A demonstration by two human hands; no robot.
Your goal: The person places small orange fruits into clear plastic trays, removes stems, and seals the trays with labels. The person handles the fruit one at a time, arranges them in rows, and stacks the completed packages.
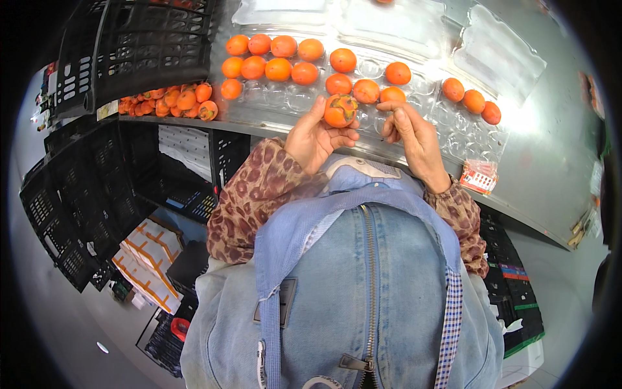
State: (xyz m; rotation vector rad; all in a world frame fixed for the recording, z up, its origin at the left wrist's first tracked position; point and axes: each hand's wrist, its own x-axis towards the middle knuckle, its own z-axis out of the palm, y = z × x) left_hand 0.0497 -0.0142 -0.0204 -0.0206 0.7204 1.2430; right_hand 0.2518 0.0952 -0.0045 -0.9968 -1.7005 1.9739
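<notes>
My left hand (316, 138) holds an orange persimmon (340, 111), its dried greenish-brown calyx turned up. Just to its right is my right hand (413, 138), index finger stretched out, thumb raised, other fingers curled; I see nothing in it. Under and beyond both hands lie clear plastic clamshell trays with round cups. The left tray (265, 92) carries two full rows of persimmons and one in its front row. Several persimmons (366, 91) sit in the middle tray (371, 68). The right tray (461, 124) has three persimmons (474, 101) along its back row.
Loose persimmons (186, 99) are heaped at the metal table's left end, below a tilted black plastic crate (150, 44). A small stack of printed cards or stickers (479, 177) lies by the front edge. More black crates (87, 209) and white boxes (148, 262) stand lower left.
</notes>
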